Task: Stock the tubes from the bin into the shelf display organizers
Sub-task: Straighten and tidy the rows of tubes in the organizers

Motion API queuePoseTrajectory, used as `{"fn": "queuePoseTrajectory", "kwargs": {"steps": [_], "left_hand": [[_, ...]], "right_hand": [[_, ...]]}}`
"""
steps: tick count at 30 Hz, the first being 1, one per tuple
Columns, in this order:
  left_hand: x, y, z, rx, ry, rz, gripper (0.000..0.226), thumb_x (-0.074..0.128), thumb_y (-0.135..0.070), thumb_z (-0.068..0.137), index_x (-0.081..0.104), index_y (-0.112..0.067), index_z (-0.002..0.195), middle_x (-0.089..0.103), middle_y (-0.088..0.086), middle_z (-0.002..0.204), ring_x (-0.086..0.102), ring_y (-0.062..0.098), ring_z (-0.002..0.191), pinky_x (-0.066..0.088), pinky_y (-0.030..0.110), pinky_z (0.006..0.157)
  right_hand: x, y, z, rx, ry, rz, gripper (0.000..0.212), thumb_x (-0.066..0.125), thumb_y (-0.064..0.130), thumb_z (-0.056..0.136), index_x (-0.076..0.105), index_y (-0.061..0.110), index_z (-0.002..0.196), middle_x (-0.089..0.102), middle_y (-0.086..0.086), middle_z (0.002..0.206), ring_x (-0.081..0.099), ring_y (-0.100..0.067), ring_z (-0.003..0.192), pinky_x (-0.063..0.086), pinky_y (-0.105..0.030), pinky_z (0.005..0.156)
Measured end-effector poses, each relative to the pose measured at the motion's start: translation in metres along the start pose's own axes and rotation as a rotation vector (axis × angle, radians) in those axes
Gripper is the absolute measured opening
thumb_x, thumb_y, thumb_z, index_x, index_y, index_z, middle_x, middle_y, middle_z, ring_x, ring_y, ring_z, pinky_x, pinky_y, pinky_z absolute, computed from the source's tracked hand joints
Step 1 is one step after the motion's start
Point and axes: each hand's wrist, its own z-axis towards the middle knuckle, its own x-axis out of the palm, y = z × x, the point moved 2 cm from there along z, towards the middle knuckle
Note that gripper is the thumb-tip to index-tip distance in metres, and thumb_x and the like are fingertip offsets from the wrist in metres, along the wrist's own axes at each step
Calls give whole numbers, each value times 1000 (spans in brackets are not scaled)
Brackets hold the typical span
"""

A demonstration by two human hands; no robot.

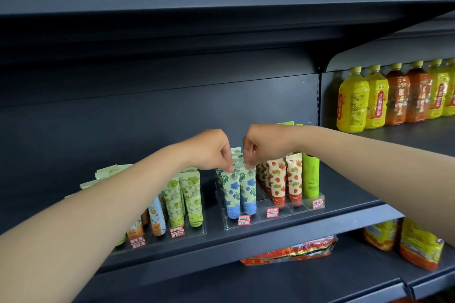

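Left hand pinching crimped top of front-left blue-flower tube; right hand pinching top of its neighbour. Likely seating and squaring both, caps down, in front slots of clear organizer on shelf. Cream bodies, blue blossoms, blue caps, upright, touching. Bin out of view.

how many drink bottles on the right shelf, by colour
yellow bottles: 4
orange bottles: 2
total: 6 in view; the row runs off the right edge, so there may be more
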Motion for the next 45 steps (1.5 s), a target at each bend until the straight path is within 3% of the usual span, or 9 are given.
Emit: {"fn": "queuePoseTrajectory", "kwargs": {"steps": [6,14,22,26,30,36,40,45], "left_hand": [[2,1,0,-19,-1,-23,6,75,-24,78,76,-18,79,59,-20,64,51,-3,60,33,13,54],[2,4,1,-23,12,-40,6,76,-23,77,75,-19,80,65,-16,76,57,0,75,40,17,66],[-9,8,-5,-1,2,-64,10,76,-28,76,76,-20,81,65,-19,73,55,-2,70,37,15,59],[-22,18,-12,-25,-39,-85,11,75,-28,77,77,-18,83,63,-19,66,52,-1,60,36,16,57],[-36,41,-18,-69,-106,-84,6,74,-24,78,77,-20,81,69,-13,75,56,2,67,43,19,62],[-44,90,-18,-162,-188,-78,8,71,-18,80,76,-17,87,64,-16,76,56,0,75,41,18,66],[-37,118,-10,-213,-139,-12,16,71,-18,81,73,-16,97,56,-20,73,53,3,77,38,19,69],[-23,140,5,-205,-48,2,21,71,-19,81,71,-15,102,60,-10,83,58,11,86,41,21,71]], "right_hand": [[0,-2,1,8,12,26,9,72,29,80,66,28,73,65,16,79,58,-6,79,39,-15,64],[-4,-1,0,8,39,5,6,72,33,79,68,29,77,66,18,83,57,0,75,39,-15,64],[-19,5,1,1,-59,75,10,71,31,81,75,23,85,70,13,86,60,-1,79,41,-14,67],[-24,13,9,-12,-84,95,5,70,30,82,72,30,78,66,19,78,58,6,72,36,-8,60],[-24,20,25,-31,-117,139,10,70,28,82,70,33,73,65,20,74,54,17,64,35,1,54],[-16,30,58,-35,-135,141,3,70,26,82,73,26,83,63,20,76,55,8,67,34,-3,52],[-10,37,85,-27,-131,117,9,70,24,82,73,21,90,61,19,79,56,0,76,38,-11,59],[1,40,118,-3,-85,85,17,69,23,83,73,16,97,64,11,87,57,-5,84,40,-13,62]]}}
